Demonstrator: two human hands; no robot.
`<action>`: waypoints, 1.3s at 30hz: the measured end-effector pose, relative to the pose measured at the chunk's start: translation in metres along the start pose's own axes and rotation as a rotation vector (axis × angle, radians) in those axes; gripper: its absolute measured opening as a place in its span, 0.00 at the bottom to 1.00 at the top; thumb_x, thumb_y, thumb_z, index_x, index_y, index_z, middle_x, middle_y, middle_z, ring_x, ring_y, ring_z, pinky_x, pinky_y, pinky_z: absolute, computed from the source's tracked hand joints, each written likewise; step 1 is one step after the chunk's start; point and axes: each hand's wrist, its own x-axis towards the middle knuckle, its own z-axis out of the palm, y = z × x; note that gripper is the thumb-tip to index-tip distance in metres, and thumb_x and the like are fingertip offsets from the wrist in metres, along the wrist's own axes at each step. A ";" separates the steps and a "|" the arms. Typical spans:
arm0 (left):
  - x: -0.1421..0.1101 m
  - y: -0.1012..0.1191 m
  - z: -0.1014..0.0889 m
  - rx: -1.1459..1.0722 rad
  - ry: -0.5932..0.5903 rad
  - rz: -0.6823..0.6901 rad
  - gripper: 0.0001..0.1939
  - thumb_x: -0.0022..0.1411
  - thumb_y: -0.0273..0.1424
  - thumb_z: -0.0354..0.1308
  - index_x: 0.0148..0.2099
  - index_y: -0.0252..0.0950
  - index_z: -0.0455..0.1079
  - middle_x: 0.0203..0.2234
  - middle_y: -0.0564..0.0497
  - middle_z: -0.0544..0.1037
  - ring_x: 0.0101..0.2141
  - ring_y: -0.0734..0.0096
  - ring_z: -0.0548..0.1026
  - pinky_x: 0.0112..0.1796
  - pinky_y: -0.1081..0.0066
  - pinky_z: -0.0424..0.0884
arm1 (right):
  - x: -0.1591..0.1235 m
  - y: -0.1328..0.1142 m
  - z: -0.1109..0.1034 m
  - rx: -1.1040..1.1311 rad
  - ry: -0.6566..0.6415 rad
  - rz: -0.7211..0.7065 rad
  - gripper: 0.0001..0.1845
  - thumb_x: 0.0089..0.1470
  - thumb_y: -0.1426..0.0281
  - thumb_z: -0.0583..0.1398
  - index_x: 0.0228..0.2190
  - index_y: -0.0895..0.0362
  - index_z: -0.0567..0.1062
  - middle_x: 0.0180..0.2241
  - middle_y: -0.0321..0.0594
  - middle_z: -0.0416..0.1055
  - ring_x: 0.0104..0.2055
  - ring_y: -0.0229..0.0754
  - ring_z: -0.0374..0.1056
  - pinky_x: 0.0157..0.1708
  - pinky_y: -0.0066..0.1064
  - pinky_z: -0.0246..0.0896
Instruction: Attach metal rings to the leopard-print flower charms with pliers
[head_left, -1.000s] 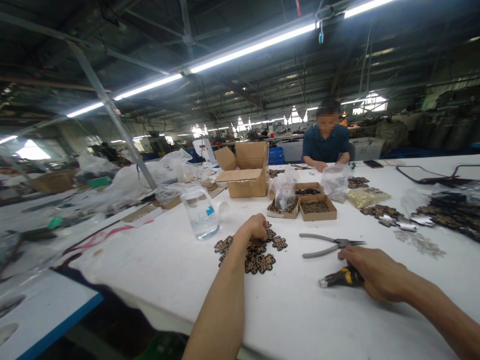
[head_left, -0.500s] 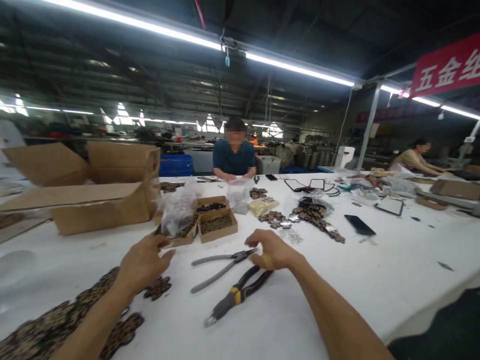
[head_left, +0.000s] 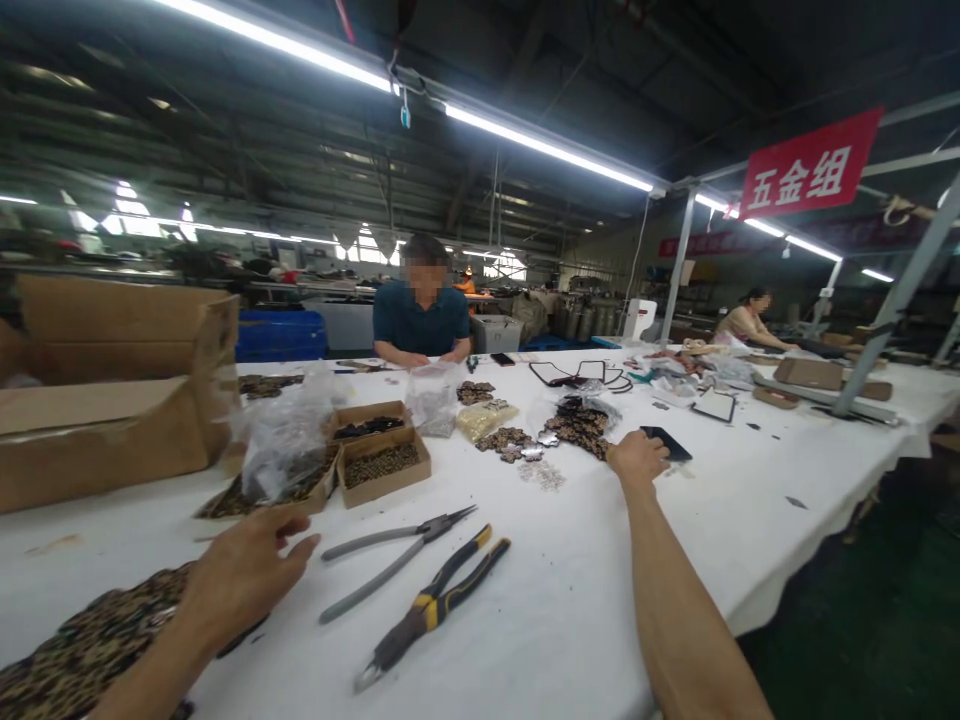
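My left hand [head_left: 244, 578] hovers low over the white table [head_left: 570, 600] at the left, fingers loosely spread, holding nothing, just above a pile of leopard-print flower pieces [head_left: 82, 640]. My right hand [head_left: 637, 456] is stretched far out and curls onto a black phone [head_left: 670, 443] lying flat on the table. Between my arms lie grey long-nose pliers [head_left: 394, 550] and black-and-yellow pliers [head_left: 435, 602], both untouched.
Small cardboard trays [head_left: 379, 465] of studs, plastic bags [head_left: 281, 440] and more leopard pieces [head_left: 577, 428] sit mid-table. A large cardboard box [head_left: 112, 400] stands at the left. One person [head_left: 421, 315] sits across the table, another person [head_left: 746, 318] at far right.
The view has swung right. My right hand left the black-and-yellow pliers and reached forward to the black phone. My left hand lifted off the leopard pieces.
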 end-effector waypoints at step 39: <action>-0.022 0.026 0.004 -0.086 -0.042 0.164 0.12 0.57 0.40 0.54 0.36 0.38 0.72 0.32 0.47 0.77 0.34 0.61 0.73 0.34 0.66 0.63 | 0.015 0.014 0.033 0.005 -0.072 0.249 0.26 0.46 0.66 0.63 0.49 0.56 0.72 0.49 0.61 0.70 0.52 0.67 0.67 0.42 0.51 0.66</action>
